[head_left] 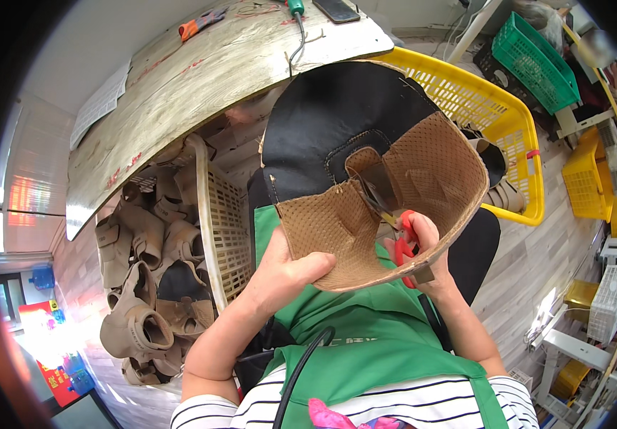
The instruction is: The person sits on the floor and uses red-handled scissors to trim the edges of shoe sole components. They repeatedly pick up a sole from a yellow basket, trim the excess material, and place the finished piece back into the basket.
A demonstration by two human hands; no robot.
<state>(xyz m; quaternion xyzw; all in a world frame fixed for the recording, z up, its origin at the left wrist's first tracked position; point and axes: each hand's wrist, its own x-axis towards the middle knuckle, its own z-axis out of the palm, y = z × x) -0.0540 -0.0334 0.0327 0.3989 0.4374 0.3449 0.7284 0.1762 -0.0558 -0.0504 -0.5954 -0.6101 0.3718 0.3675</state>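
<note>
A boot upper (433, 161) is spread open over my lap, its tan perforated lining below and a smooth black piece above. My left hand (290, 274) grips its lower left edge, thumb pressed on the lining and the other fingers out of sight behind. In my right hand (426, 257) are red-handled scissors (410, 234), their blades pointing up and left into the cut-out at the upper's middle. Whether the blades are on a thread or on the material, I cannot make out. A green apron (365, 314) lies under both hands.
A wooden table (179, 89) holds an orange glove (201, 23), a phone (336, 10) and a green corded tool (295, 7). Left stands a cream basket (208, 229) beside piled beige boot uppers (136, 314). A yellow basket (536, 161) with uppers stands right, a green crate (537, 64) beyond.
</note>
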